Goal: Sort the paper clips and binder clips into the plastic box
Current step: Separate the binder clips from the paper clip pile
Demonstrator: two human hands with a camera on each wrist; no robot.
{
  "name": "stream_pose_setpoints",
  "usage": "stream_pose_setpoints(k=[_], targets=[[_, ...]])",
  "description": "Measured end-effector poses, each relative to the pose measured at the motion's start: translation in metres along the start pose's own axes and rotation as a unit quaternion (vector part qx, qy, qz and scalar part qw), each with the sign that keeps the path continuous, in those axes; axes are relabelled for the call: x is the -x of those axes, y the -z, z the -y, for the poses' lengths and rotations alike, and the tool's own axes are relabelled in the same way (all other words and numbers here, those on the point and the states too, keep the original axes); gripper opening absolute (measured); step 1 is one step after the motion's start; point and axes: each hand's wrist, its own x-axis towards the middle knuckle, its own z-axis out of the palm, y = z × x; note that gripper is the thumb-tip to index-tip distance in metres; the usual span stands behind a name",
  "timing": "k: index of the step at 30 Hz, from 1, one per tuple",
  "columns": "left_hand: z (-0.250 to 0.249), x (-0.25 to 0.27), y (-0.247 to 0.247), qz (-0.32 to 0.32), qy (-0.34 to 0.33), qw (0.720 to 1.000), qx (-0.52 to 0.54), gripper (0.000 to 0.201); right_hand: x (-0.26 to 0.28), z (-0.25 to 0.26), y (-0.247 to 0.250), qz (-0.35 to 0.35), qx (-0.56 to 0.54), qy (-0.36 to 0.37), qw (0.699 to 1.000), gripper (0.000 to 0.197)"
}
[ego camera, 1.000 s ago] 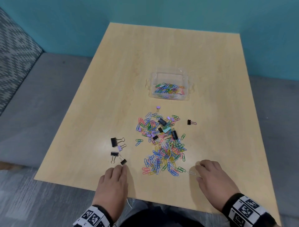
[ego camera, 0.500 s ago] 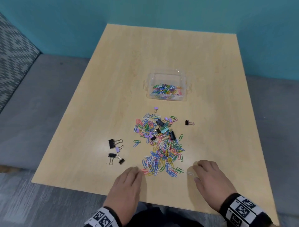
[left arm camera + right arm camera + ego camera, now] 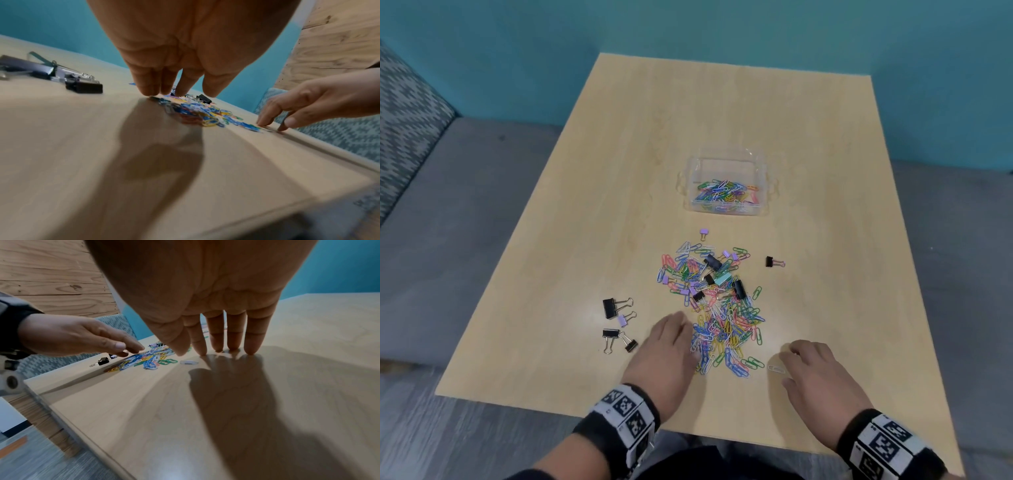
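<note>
Both flat hands flank the paper clips; pile's long axis runs near-to-far.

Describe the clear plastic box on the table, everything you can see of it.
The plastic box is a small, clear, rectangular tub with rounded corners, a small lug on each short side and no lid on. It sits upright on the wooden table, beyond the loose pile of clips. Coloured paper clips lie inside, heaped toward its near wall. Neither hand touches it.
</note>
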Motion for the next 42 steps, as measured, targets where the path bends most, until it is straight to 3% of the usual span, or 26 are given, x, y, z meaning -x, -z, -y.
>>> stream_pose_setpoints(k=[3, 5, 12, 18, 25, 30, 34, 42], targets=[[0.002, -0.013, 0.009, -0.096, 0.033, 0.995, 0.015, 0.054, 0.0, -0.001, -0.001, 0.007, 0.006, -0.001, 1.0, 0.033], [0.008, -0.03, 0.015, -0.12, 0.05, 0.992, 0.008, 0.052, -0.001, -0.002, -0.001, 0.01, 0.009, -0.001, 1.0, 0.031], [0.019, -0.023, 0.012, -0.077, 0.036, 0.996, -0.04, 0.055, 0.0, -0.002, 0.0, 0.011, 0.003, -0.001, 1.0, 0.031], [0.034, 0.0, 0.011, -0.12, 0.024, 0.989, -0.084, 0.051, -0.002, -0.003, 0.0, 0.007, 0.001, -0.002, 1.0, 0.031], [0.067, 0.013, 0.012, -0.114, -0.031, 0.984, -0.137, 0.053, -0.003, -0.002, 0.001, 0.006, -0.002, -0.003, 1.0, 0.032], [0.079, 0.024, 0.019, -0.087, -0.106, 0.976, -0.167, 0.08, -0.003, -0.004, -0.001, 0.008, -0.001, -0.003, 1.0, 0.032], [0.087, 0.029, 0.028, -0.111, -0.077, 0.978, -0.16, 0.049, -0.003, -0.002, 0.0, 0.004, -0.001, -0.005, 1.0, 0.033], [0.059, 0.019, 0.015, -0.132, -0.036, 0.988, -0.071, 0.048, -0.002, -0.001, 0.001, 0.002, 0.003, -0.009, 1.0, 0.034]])
